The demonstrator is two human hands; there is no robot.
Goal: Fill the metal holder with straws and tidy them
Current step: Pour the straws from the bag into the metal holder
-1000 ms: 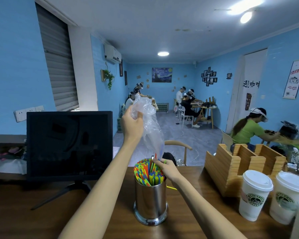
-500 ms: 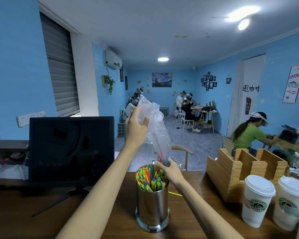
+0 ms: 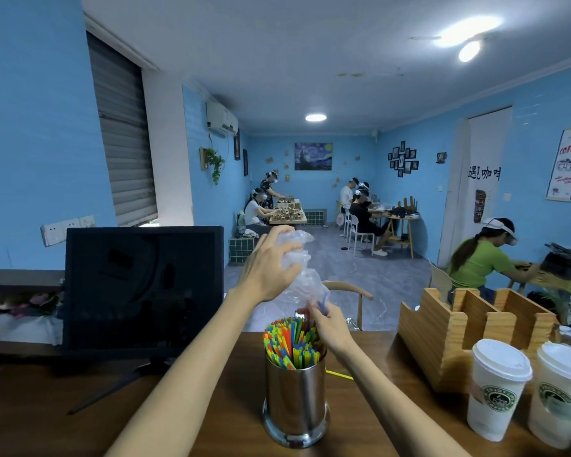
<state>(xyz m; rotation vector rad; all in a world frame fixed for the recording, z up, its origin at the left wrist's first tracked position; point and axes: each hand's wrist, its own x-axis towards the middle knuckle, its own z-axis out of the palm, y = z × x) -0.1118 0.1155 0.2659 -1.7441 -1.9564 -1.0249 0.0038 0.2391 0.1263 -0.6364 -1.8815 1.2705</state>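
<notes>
Left hand grips the crumpled clear plastic bag; right hand pinches its last coloured straws above the packed cylindrical steel holder. Crowding may spill them onto the counter.

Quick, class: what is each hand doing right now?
Left hand: grips the crumpled plastic bag.
Right hand: pinches straws at the bag's mouth.

Metal holder on counter, straws in it, directly below right hand. Plastic bag above right hand, in left hand. Monitor left of both hands. Wooden organiser right of right hand; two cups in front of the organiser.
</notes>
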